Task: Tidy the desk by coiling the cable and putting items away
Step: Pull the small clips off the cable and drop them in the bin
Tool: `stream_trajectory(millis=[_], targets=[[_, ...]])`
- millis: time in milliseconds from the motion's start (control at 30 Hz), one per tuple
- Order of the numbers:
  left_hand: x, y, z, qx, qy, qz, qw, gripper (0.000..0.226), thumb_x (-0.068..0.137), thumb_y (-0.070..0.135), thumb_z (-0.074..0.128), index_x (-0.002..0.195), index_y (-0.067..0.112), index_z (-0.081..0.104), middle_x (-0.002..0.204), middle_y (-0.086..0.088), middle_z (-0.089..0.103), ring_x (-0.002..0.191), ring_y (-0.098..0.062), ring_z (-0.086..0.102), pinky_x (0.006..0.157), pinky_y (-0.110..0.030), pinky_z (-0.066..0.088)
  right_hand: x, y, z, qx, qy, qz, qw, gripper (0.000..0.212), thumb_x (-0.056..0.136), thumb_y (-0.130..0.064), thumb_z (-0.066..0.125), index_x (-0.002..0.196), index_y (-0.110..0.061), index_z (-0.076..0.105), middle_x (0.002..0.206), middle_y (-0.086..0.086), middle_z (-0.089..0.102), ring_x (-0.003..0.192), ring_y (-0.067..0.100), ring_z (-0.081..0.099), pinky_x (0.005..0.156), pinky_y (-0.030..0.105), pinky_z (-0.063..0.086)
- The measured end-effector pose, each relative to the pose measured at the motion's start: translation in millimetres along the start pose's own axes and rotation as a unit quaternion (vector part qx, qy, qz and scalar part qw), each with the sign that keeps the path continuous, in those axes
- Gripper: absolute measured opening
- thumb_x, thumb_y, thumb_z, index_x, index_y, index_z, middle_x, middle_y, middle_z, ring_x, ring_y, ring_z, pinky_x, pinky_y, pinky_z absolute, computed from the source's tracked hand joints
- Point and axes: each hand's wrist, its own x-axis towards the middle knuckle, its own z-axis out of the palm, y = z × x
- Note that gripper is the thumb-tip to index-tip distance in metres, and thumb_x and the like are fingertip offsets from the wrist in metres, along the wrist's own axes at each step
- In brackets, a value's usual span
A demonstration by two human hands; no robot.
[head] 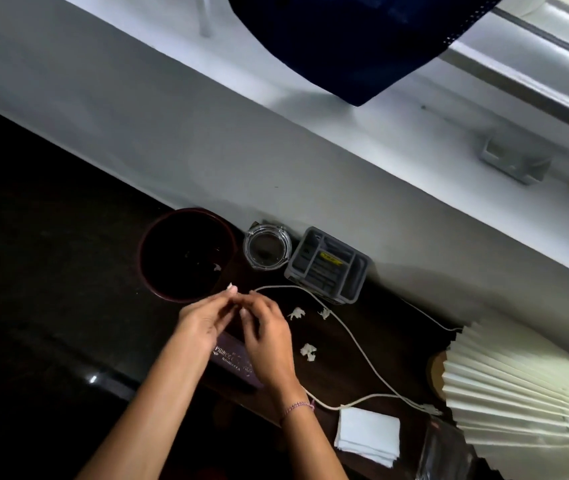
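My left hand (200, 323) and my right hand (265, 337) meet fingertip to fingertip just in front of a dark round bin (158, 237). A small white paper scrap (232, 288) is pinched at my left fingertips, by the bin's rim. My right fingers are curled and blurred, and what they hold is unclear. A white cable (355, 341) lies loose on the dark desk (51, 237). It runs from beside my right hand past the grey organiser (328, 265) toward the lamp. Three more paper scraps (308, 351) lie to the right of my hands. A purple box (234, 362) lies beneath my hands.
A glass ashtray (267, 247) stands between the bin and the organiser, against the wall. A pleated white lampshade (525, 393) lies at the right edge. Folded white napkins (367, 434) and a shiny wrapper (445, 452) sit near the desk's front edge.
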Motion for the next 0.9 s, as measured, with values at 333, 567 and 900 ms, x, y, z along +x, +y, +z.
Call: stream_trajectory(millis=[333,567,900], targets=[[51,89,-17,-0.004,0.115,0.097,0.989,0.019,0.078,-0.012,0.061,0.064,-0.001,0.055,0.068,-0.014,0.061,0.075,-0.027,0.067,0.057,-0.022,0.058,-28,18,14,0.064,0.087,0.136,0.985,0.040,0.084,0.005,0.049,0.076,-0.032,0.063,0.088,-0.016,0.063,0.089,0.007,0.058,0.079,0.020,0.045],[87,104,-22,0.068,0.135,0.083,0.985,0.039,0.083,-0.009,0.057,0.122,-0.010,0.050,0.123,-0.026,0.056,0.110,-0.037,0.059,0.088,-0.038,0.051,-37,44,4,0.004,0.104,0.150,0.983,0.051,0.080,0.010,0.050,0.076,-0.040,0.060,0.088,-0.012,0.064,0.089,0.006,0.058,0.079,0.011,0.042],[66,39,-24,0.141,0.067,0.072,0.985,0.034,0.085,-0.002,0.056,0.118,-0.013,0.052,0.079,-0.012,0.062,0.054,-0.009,0.068,0.052,-0.013,0.053,-29,80,-14,-0.239,0.097,0.121,0.958,0.026,0.084,-0.010,0.062,0.108,-0.019,0.063,0.112,0.005,0.055,0.102,0.024,0.053,0.081,0.031,0.051]])
